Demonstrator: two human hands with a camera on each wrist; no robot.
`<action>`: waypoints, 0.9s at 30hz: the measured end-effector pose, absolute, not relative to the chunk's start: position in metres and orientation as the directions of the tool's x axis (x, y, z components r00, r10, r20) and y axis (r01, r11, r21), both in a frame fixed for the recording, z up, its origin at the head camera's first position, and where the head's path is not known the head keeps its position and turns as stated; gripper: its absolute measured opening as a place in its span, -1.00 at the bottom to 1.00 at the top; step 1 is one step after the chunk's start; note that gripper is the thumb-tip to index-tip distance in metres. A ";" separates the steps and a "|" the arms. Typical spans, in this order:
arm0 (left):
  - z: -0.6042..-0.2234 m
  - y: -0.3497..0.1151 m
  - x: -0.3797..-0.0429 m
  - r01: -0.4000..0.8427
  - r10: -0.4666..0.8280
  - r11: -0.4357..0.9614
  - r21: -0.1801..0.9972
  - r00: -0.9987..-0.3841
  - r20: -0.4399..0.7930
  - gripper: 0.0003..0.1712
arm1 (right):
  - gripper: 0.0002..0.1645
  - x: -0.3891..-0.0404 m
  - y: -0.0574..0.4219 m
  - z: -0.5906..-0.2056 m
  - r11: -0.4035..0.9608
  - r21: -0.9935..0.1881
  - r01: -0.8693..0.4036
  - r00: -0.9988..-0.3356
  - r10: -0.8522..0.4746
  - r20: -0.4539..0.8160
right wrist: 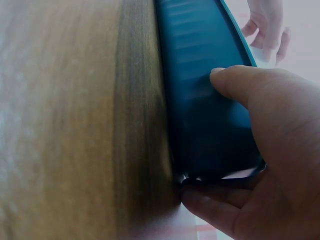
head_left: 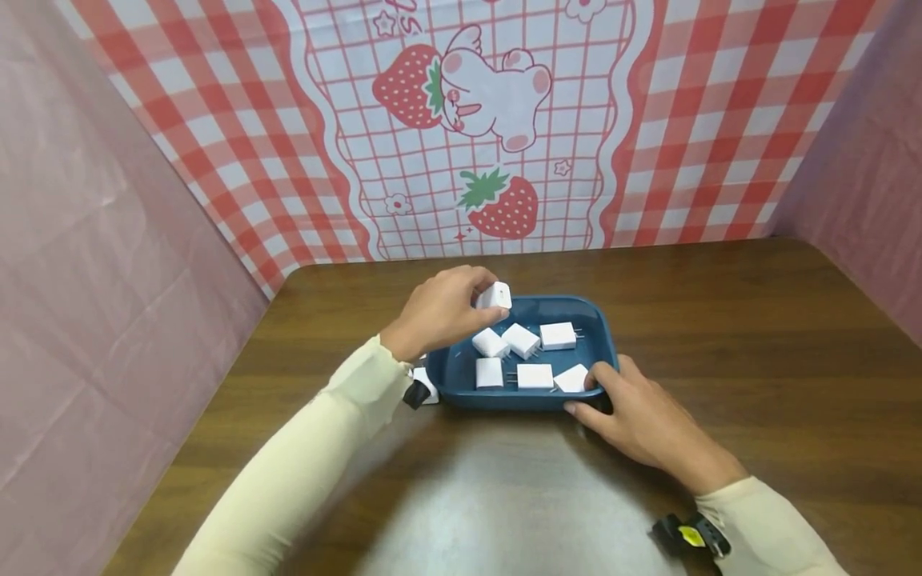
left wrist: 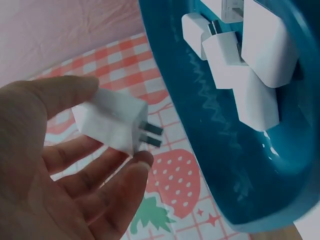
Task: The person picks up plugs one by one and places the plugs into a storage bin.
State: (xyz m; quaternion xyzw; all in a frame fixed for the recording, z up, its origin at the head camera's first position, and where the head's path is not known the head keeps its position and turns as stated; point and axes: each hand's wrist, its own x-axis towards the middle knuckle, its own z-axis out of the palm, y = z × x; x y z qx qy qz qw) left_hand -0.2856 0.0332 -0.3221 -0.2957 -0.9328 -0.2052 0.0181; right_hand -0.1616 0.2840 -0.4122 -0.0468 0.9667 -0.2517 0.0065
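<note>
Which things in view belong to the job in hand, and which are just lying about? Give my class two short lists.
Job:
left hand, pinching a white plug
right hand, gripping the blue tray
plugs in the tray
white item beside the tray, partly hidden, perhaps another plug

Not the job:
strawberry-print cloth
pink drapes
wooden table, mere support

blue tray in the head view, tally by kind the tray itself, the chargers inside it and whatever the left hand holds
Blue tray: 1
White chargers: 7 (6 inside the tray, 1 in the left hand)
Total: 8
Not counted: white piece outside the tray, partly hidden.
</note>
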 end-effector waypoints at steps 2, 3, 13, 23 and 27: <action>-0.322 0.039 -0.288 0.565 0.547 0.753 0.338 -0.823 0.155 -0.40 | -0.46 -0.162 0.285 -0.412 0.868 -0.487 -0.096 -0.995 -0.099 0.021; -0.321 0.041 -0.289 0.568 0.551 0.755 0.328 -0.820 0.152 -0.40 | -0.48 -0.161 0.285 -0.412 0.868 -0.486 -0.104 -0.994 -0.103 0.029; -0.325 0.061 -0.300 0.680 0.706 0.661 0.317 -0.707 0.044 -0.43 | -0.50 -0.160 0.286 -0.414 0.860 -0.492 -0.133 -0.991 -0.123 0.054; -0.333 0.076 -0.301 0.693 0.732 0.647 0.318 -0.681 -0.005 -0.40 | -0.51 -0.160 0.287 -0.414 0.859 -0.494 -0.132 -0.991 -0.120 0.055; -0.332 0.081 -0.299 0.688 0.734 0.636 0.349 -0.679 0.001 -0.44 | -0.49 -0.161 0.288 -0.414 0.857 -0.499 -0.132 -0.991 -0.124 0.049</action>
